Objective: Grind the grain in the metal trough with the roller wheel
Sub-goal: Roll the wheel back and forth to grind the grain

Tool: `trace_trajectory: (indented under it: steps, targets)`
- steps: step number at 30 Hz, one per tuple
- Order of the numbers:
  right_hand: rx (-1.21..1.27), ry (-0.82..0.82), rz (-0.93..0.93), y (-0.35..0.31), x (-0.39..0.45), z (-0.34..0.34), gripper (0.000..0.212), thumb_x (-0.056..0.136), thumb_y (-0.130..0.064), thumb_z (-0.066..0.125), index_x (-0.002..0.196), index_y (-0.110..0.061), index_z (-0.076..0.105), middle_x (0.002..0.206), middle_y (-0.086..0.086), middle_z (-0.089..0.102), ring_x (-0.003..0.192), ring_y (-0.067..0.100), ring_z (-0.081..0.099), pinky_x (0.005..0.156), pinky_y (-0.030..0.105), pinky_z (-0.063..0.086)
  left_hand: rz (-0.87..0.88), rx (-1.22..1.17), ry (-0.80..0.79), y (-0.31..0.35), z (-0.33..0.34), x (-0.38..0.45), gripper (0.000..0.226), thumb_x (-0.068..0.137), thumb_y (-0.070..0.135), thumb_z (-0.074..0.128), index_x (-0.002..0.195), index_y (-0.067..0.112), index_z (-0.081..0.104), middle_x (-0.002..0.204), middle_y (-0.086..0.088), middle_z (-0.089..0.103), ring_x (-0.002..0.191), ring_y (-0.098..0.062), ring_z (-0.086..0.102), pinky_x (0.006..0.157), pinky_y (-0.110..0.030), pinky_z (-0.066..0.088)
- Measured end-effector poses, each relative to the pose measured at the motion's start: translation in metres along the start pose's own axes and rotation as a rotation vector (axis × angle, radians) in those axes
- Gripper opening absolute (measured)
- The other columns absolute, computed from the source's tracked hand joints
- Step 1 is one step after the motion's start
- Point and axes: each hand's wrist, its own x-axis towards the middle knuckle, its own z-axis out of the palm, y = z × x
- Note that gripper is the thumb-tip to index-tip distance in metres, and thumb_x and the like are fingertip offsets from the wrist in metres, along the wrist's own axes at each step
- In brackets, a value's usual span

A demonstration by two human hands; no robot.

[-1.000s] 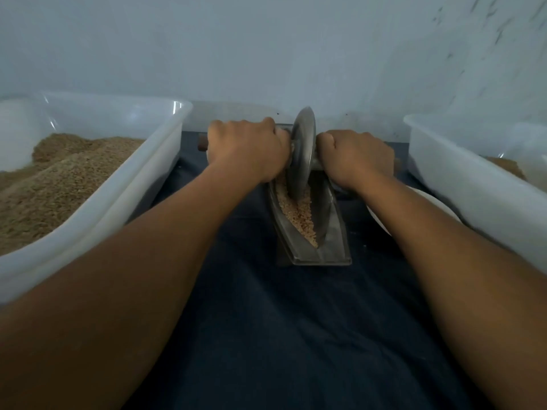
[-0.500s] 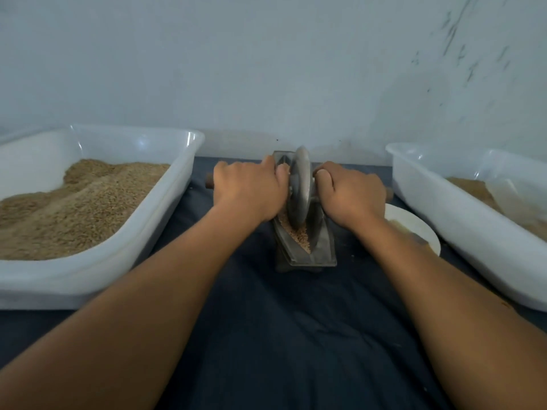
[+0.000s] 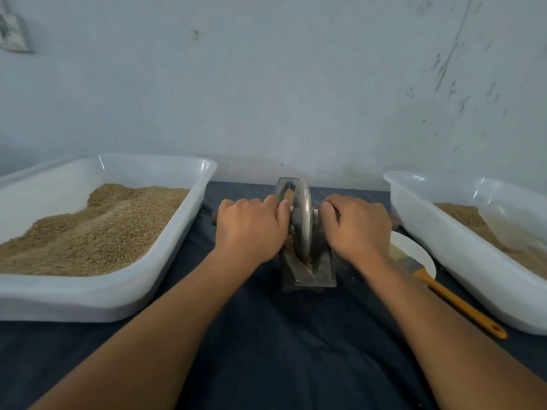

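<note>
Both fists curl around the axle handles of a roller wheel (image 3: 302,220): the left hand (image 3: 251,227) on one side, the right hand (image 3: 356,226) on the other. The wheel stands upright between them in a narrow metal trough (image 3: 321,266) holding grain (image 3: 288,196). Beyond each hand sits a white tub of grain; a brush (image 3: 444,291) lies just right of the right wrist.
</note>
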Motion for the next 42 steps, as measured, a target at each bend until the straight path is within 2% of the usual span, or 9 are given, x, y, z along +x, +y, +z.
trace_trajectory:
  steps: [3,8,16,20,27,33,35,38,42]
  targets:
    - [0.041,0.042,0.011,-0.002,-0.004,-0.004,0.038,0.093,-0.037,0.035,0.074,-0.025,0.066,0.066,-0.006,0.062,0.061,0.018,0.054,0.068,0.033,0.03,0.007,-0.013,0.003,-0.001,-0.004,-0.004,0.05,0.097,0.051,0.003,0.08,0.027,0.042,0.069,0.005,0.056,0.059,-0.018,0.045,0.07,-0.04,0.039]
    - [0.131,0.131,0.128,0.0,-0.007,-0.003,0.033,0.092,-0.032,0.044,0.067,-0.021,0.062,0.054,-0.006,0.055,0.051,0.011,0.048,0.051,0.024,0.028,0.028,0.037,0.096,0.003,-0.014,-0.014,0.052,0.095,0.054,-0.001,0.079,0.028,0.041,0.065,0.006,0.052,0.058,-0.017,0.041,0.067,-0.038,0.036]
    - [0.103,0.158,0.102,0.001,-0.007,-0.002,0.034,0.092,-0.033,0.044,0.065,-0.022,0.06,0.053,-0.006,0.053,0.049,0.009,0.047,0.049,0.022,0.019,0.04,0.035,0.133,0.004,-0.015,-0.017,0.049,0.096,0.053,0.001,0.077,0.029,0.039,0.064,0.008,0.046,0.058,-0.015,0.039,0.067,-0.036,0.033]
    - [0.076,0.117,0.113,0.002,-0.005,0.0,0.036,0.092,-0.036,0.039,0.068,-0.022,0.062,0.054,-0.006,0.055,0.049,0.008,0.045,0.05,0.023,0.023,0.043,0.037,0.12,0.002,-0.01,-0.015,0.052,0.098,0.054,0.003,0.079,0.028,0.044,0.065,0.007,0.051,0.058,-0.014,0.042,0.068,-0.037,0.034]
    - [-0.003,0.04,0.166,0.006,-0.003,0.008,0.041,0.093,-0.036,0.031,0.064,-0.018,0.054,0.053,-0.004,0.048,0.049,0.009,0.037,0.055,0.025,0.016,0.052,0.092,0.108,0.004,-0.003,-0.003,0.058,0.099,0.052,0.007,0.099,0.025,0.058,0.07,0.005,0.061,0.062,-0.019,0.053,0.071,-0.039,0.039]
    - [-0.07,-0.041,0.163,0.007,0.007,0.017,0.047,0.098,-0.036,0.025,0.063,-0.017,0.049,0.054,-0.004,0.046,0.05,0.016,0.036,0.054,0.028,0.014,0.054,0.101,0.063,0.001,0.01,0.014,0.052,0.1,0.049,0.012,0.095,0.022,0.057,0.066,0.001,0.058,0.06,-0.022,0.052,0.066,-0.038,0.034]
    - [-0.08,-0.06,0.13,0.006,0.011,0.02,0.047,0.1,-0.036,0.025,0.063,-0.019,0.047,0.055,-0.005,0.045,0.05,0.016,0.036,0.057,0.033,0.02,0.042,0.088,0.046,-0.002,0.015,0.018,0.05,0.1,0.049,0.013,0.094,0.023,0.054,0.065,0.0,0.057,0.059,-0.023,0.051,0.066,-0.038,0.034]
    - [-0.088,-0.101,0.117,0.01,0.018,0.024,0.044,0.1,-0.037,0.023,0.069,-0.022,0.05,0.058,-0.004,0.048,0.053,0.016,0.04,0.059,0.036,0.023,0.03,0.079,0.029,-0.004,0.02,0.024,0.045,0.099,0.049,0.012,0.091,0.024,0.049,0.064,-0.001,0.055,0.057,-0.023,0.048,0.065,-0.038,0.032]
    - [-0.094,-0.185,0.129,0.014,0.028,0.027,0.04,0.1,-0.039,0.022,0.094,-0.024,0.058,0.065,-0.004,0.049,0.058,0.016,0.042,0.053,0.033,0.02,0.011,0.065,-0.062,-0.005,0.023,0.037,0.045,0.099,0.047,0.012,0.093,0.023,0.049,0.064,-0.002,0.051,0.056,-0.022,0.045,0.068,-0.039,0.033]
